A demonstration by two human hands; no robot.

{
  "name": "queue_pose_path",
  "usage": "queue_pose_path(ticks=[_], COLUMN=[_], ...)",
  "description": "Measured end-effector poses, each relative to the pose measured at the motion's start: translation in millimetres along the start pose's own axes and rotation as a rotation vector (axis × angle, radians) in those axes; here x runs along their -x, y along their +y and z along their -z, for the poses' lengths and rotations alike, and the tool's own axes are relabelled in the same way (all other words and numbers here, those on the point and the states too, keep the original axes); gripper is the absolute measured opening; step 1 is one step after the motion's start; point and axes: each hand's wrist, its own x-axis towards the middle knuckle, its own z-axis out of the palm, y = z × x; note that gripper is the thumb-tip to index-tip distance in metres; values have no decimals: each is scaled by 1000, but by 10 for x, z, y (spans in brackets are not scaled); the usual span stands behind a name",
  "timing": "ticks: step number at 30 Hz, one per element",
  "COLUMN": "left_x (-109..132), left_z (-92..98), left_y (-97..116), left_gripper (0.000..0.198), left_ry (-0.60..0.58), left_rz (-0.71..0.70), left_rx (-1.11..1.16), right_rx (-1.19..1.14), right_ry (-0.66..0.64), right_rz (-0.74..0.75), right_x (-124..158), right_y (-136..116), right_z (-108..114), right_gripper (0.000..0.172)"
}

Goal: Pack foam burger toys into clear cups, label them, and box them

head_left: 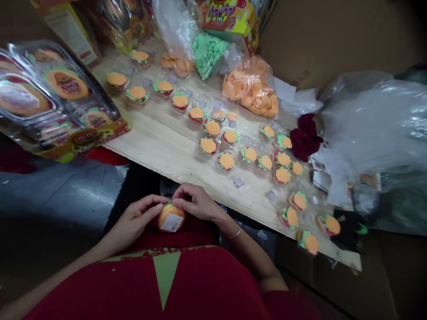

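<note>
Close to my body, over my lap, is a small clear pack with an orange toy-like burger [163, 214] in it and a white barcode label facing up. My left hand [138, 215] grips it at the upper left, fingers pinched on the rim. From the other side my right hand [196, 202] pinches the top edge with thumb and forefinger. On the table [153, 138] in front stand several open clear packs with layered burgers, such as one burger [227, 161] near the front edge. What the burger in my hands has underneath is hidden.
At the left a large display pack [66, 111] of burgers overhangs the table. Bags of orange pieces [250, 86] and green pieces [208, 51] lie at the back, beside a yellow printed box [230, 22]. A dark red cloth [305, 138] and big plastic bag [376, 120] are rightward.
</note>
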Motion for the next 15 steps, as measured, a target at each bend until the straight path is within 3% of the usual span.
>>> queue_pose_path(ticks=[4, 7, 11, 15], left_x=[62, 39, -109, -187], left_z=[-46, -86, -115, -78], left_y=[28, 63, 170, 211], left_gripper=[32, 31, 34, 44], left_ry=[68, 89, 104, 71], left_rz=[-72, -101, -140, -44], left_rx=[-104, -161, -200, 10], right_rx=[160, 336, 331, -10], right_ry=[-114, -67, 158, 534], right_rz=[68, 127, 104, -67], right_x=[-25, -26, 27, 254], right_y=[-91, -165, -167, 88], right_z=[93, 108, 11, -219], right_gripper=[13, 8, 8, 17])
